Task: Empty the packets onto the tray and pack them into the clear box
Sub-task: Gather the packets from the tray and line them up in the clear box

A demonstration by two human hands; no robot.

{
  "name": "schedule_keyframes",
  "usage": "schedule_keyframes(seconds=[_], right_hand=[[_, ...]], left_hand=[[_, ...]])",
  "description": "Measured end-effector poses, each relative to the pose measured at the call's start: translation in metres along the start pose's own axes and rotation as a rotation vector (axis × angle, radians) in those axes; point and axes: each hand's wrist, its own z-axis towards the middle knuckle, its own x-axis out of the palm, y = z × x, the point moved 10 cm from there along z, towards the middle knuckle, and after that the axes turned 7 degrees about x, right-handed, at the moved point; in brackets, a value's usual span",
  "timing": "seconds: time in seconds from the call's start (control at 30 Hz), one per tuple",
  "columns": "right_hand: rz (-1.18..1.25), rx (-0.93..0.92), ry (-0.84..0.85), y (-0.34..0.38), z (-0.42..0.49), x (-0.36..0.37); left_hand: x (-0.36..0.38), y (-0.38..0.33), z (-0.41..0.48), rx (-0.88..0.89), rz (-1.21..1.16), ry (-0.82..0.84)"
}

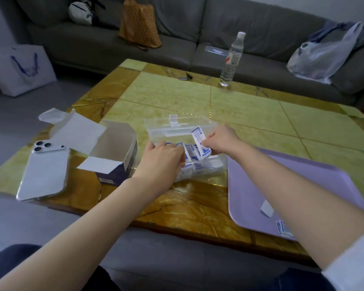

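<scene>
Packets: white sachets with blue print. Most stand on edge in a row inside the clear box; more lie flat at its near wall.
Clear box: transparent plastic, on the table. Its lid is hinged open and tipped back on the far side.
Held packet: upright, slightly tilted, at the right end of the row in the clear box, with its lower end among the others.
Right hand: over the right side of the clear box, thumb and fingers pinching the held packet at its right edge.
Left hand: at the near-left corner of the clear box, fingers bent down into it with tips against the row. Can't tell if they grip anything.
Tray: lilac, flat, just right of the clear box, partly under the right forearm.
Stray packets: on the tray's near edge, well apart from the clear box, half hidden by the forearm. A white scrap lies near them.
Carton: open cardboard box with flaps up, just left of the clear box. Contact with it is hidden by the left hand.
Phone: silver, face down, three lenses, further left of the clear box beyond the carton.
Water bottle: upright, well beyond the clear box at the table's far edge.
Sofa: grey, behind the table. It carries an orange bag and a clear plastic bag.
</scene>
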Motion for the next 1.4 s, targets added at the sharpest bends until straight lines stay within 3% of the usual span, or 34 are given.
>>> schedule_keyframes(seconds=[0.33,1.0,1.1,1.27,1.4], right_hand=[[-0.156,0.06,0.152,-0.001,0.012,0.038],[-0.168,-0.024,0.052,0.012,0.011,0.035],[-0.143,-0.091,-0.019,0.017,0.0,0.021],[-0.007,-0.29,-0.284,0.017,-0.046,-0.02],[0.085,-0.39,-0.49,-0.011,-0.089,-0.052]], left_hand=[[0.001,0.005,0.004,-0.011,-0.087,-0.047],[0.003,0.005,0.003,-0.023,-0.11,-0.057],[0.003,0.004,0.004,-0.023,-0.091,-0.028],[0.0,-0.003,0.004,-0.034,-0.04,0.008],[-0.01,-0.037,0.01,0.023,-0.034,-0.103]])
